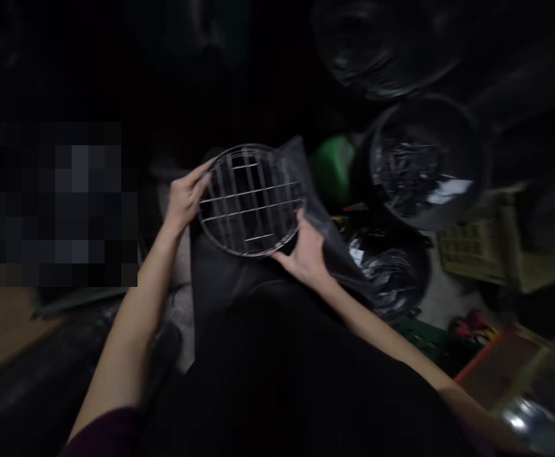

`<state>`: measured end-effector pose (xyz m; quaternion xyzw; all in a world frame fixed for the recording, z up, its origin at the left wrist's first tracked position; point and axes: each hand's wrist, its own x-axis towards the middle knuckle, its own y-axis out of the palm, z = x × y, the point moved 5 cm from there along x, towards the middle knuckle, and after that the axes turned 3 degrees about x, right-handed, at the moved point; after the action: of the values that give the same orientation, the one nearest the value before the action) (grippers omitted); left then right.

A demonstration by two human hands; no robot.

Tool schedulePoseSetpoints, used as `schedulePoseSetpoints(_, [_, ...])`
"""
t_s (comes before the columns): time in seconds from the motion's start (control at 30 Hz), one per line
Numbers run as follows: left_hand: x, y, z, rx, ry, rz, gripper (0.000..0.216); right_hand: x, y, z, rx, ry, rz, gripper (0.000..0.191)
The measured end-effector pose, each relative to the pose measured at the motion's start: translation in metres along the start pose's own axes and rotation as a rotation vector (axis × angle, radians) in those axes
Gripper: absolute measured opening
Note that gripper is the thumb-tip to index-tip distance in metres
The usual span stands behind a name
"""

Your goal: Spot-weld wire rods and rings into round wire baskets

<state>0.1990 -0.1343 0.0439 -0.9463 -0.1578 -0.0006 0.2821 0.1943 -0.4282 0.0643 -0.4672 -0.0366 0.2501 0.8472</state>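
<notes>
Dark clothing (277, 381) fills the foreground; above it the left hand (185, 197) grips a round wire rack (251, 192) by its left edge, the right hand (308, 252) by its lower right edge, beside dark plastic sheeting (318, 206).

A round, silvery metal wire rack (251, 193) is held by its rim, the bare left hand (185, 195) at its left edge, the bare right hand (308, 252) at its lower right. Right of the rack are a round black bucket (468, 149) and, farther out, a yellowish plastic crate (465, 244).
</notes>
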Motion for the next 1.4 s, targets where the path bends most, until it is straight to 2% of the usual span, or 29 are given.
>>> schedulePoseSetpoints(0.1, [0.001, -0.005, 0.009, -0.022, -0.059, -0.092, 0.069, 0.005, 0.013, 0.005, 0.070, 0.036, 0.027, 0.114])
schedulePoseSetpoints(0.17, [0.001, -0.007, 0.014, -0.002, -0.111, -0.134, 0.069, 0.008, 0.010, 0.002, 0.130, 0.020, 0.049, 0.114])
schedulePoseSetpoints(0.23, [0.000, -0.008, 0.017, 0.028, -0.178, -0.129, 0.065, 0.016, -0.008, -0.009, 0.226, -0.054, 0.079, 0.100])
schedulePoseSetpoints(0.27, [-0.002, -0.008, 0.018, 0.042, -0.205, -0.115, 0.061, 0.023, -0.024, -0.021, 0.274, -0.089, 0.071, 0.083])
schedulePoseSetpoints(0.33, [-0.003, -0.010, 0.015, 0.091, -0.224, -0.096, 0.053, 0.050, -0.068, -0.063, 0.300, -0.071, -0.049, 0.044])
schedulePoseSetpoints(0.37, [-0.003, -0.012, 0.013, 0.120, -0.229, -0.106, 0.050, 0.069, -0.093, -0.092, 0.255, 0.008, -0.161, 0.034])
schedulePoseSetpoints(0.4, [-0.002, -0.016, 0.012, 0.124, -0.247, -0.123, 0.048, 0.089, -0.118, -0.124, 0.159, 0.124, -0.280, 0.034])
schedulePoseSetpoints(0.43, [0.001, -0.021, 0.011, 0.093, -0.277, -0.147, 0.049, 0.110, -0.137, -0.157, 0.027, 0.257, -0.331, 0.032])
schedulePoseSetpoints(0.5, [0.011, -0.028, 0.010, -0.074, -0.359, -0.143, 0.055, 0.152, -0.157, -0.212, -0.127, 0.429, -0.290, 0.029])
schedulePoseSetpoints(0.57, [0.026, -0.029, 0.005, -0.234, -0.421, 0.017, 0.063, 0.184, -0.158, -0.249, -0.160, 0.495, -0.207, 0.024])
schedulePoseSetpoints(0.67, [0.047, -0.023, -0.008, -0.146, -0.494, 0.388, 0.081, 0.207, -0.144, -0.275, -0.138, 0.511, -0.125, 0.017])
schedulePoseSetpoints(0.7, [0.052, -0.022, -0.012, -0.074, -0.522, 0.474, 0.086, 0.209, -0.141, -0.279, -0.132, 0.511, -0.123, 0.016])
schedulePoseSetpoints(0.77, [0.060, -0.022, -0.020, 0.035, -0.557, 0.561, 0.093, 0.207, -0.140, -0.284, -0.119, 0.514, -0.146, 0.023])
schedulePoseSetpoints(0.87, [0.064, -0.033, -0.035, 0.093, -0.578, 0.581, 0.100, 0.200, -0.143, -0.291, -0.098, 0.525, -0.165, 0.035])
schedulePoseSetpoints(0.9, [0.064, -0.041, -0.040, 0.117, -0.574, 0.544, 0.104, 0.199, -0.142, -0.293, -0.091, 0.523, -0.151, 0.034])
schedulePoseSetpoints(0.97, [0.063, -0.061, -0.052, 0.177, -0.503, 0.387, 0.110, 0.198, -0.137, -0.294, -0.076, 0.502, -0.105, 0.028])
schedulePoseSetpoints(1.07, [0.048, -0.079, -0.084, 0.231, -0.153, 0.100, 0.107, 0.199, -0.130, -0.284, -0.051, 0.461, -0.072, 0.018])
schedulePoseSetpoints(1.13, [0.029, -0.070, -0.099, 0.290, 0.099, -0.004, 0.100, 0.199, -0.136, -0.272, -0.032, 0.434, -0.119, 0.011])
schedulePoseSetpoints(1.2, [0.015, -0.046, -0.098, 0.394, 0.256, -0.049, 0.089, 0.198, -0.151, -0.261, -0.010, 0.417, -0.215, 0.009])
schedulePoseSetpoints(1.23, [0.011, -0.030, -0.092, 0.437, 0.308, -0.022, 0.085, 0.196, -0.159, -0.254, 0.005, 0.408, -0.273, 0.013])
schedulePoseSetpoints(1.33, [0.008, 0.011, -0.064, 0.489, 0.315, 0.089, 0.083, 0.176, -0.173, -0.217, 0.249, 0.254, -0.472, 0.030])
schedulePoseSetpoints(1.4, [0.005, 0.026, -0.052, 0.481, 0.231, 0.127, 0.087, 0.154, -0.162, -0.181, 0.486, 0.077, -0.547, 0.035])
